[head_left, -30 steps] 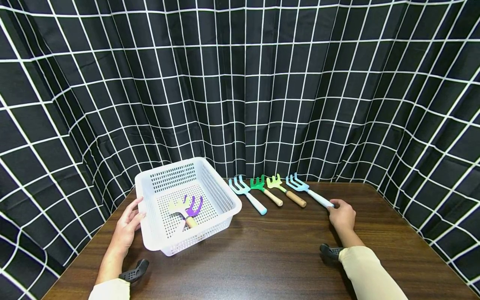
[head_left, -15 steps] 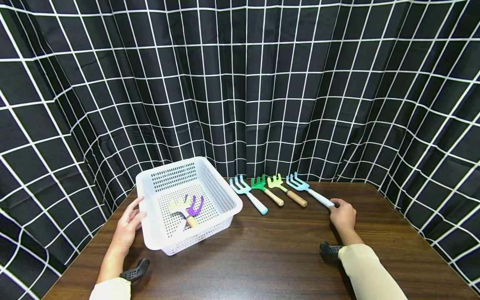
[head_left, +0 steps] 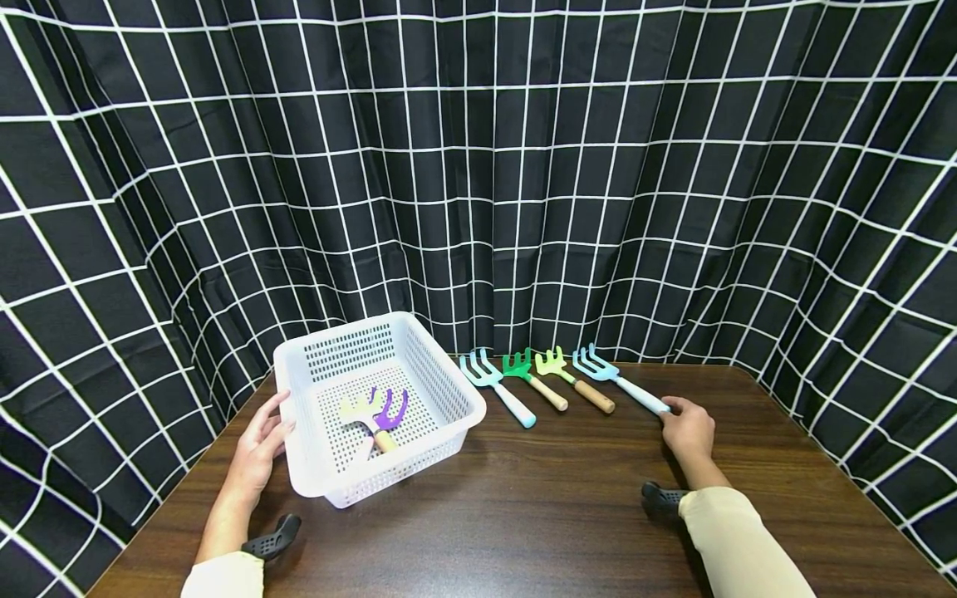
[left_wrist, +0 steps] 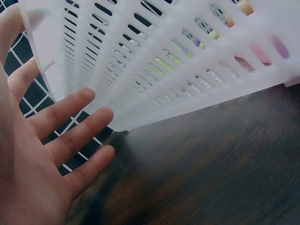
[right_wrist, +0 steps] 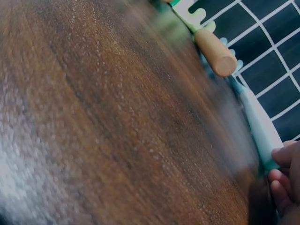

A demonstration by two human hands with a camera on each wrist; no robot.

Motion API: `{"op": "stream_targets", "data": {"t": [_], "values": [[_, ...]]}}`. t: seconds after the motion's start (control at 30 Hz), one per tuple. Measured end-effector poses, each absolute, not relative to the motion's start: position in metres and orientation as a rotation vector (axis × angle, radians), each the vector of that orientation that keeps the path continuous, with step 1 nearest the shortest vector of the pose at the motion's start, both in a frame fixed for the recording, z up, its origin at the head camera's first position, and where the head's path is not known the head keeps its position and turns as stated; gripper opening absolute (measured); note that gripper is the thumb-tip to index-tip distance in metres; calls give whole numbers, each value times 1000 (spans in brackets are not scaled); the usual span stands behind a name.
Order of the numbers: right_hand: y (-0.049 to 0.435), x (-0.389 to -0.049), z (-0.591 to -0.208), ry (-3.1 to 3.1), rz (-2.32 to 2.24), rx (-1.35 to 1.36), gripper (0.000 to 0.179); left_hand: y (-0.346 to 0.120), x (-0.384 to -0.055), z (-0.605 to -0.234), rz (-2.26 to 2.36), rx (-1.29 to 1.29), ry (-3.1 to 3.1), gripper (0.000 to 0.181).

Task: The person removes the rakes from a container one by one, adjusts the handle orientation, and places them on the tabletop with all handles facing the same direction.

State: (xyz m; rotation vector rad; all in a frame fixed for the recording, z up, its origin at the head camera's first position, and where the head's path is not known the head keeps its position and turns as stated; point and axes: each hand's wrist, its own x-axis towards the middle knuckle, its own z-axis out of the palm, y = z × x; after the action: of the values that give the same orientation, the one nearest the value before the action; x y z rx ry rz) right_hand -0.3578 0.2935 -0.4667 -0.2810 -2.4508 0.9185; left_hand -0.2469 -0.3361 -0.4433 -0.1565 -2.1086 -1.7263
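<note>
A white plastic basket (head_left: 441,432) stands at the left of the table. My left hand (head_left: 257,444) holds its left rim between thumb and finger; in the left wrist view the other fingers (left_wrist: 79,145) extend below the rim. Inside lie a purple hand fork (head_left: 390,413) and a pale yellow-green one (head_left: 361,411) with a wooden handle; a pinkish piece is partly hidden. My right hand (head_left: 689,432) pinches the handle end of a light blue hand fork (head_left: 639,394), the rightmost in a row on the table. The right wrist view shows the fingertips on its pale handle (right_wrist: 262,126).
Left of the held fork lie a lime-green hand fork (head_left: 586,392), a dark green one (head_left: 542,389) and another light blue one (head_left: 508,400), tines toward the back. A black gridded curtain (head_left: 493,183) hangs behind the brown wooden table (head_left: 508,515).
</note>
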Motion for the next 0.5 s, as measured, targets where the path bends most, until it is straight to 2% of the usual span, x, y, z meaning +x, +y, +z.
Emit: {"op": "stream_targets", "data": {"t": [0.5], "values": [[293,-356,-469,-2406,932,-282,28,-335,-248,-442,-1716,-139,-2122,50]]}}
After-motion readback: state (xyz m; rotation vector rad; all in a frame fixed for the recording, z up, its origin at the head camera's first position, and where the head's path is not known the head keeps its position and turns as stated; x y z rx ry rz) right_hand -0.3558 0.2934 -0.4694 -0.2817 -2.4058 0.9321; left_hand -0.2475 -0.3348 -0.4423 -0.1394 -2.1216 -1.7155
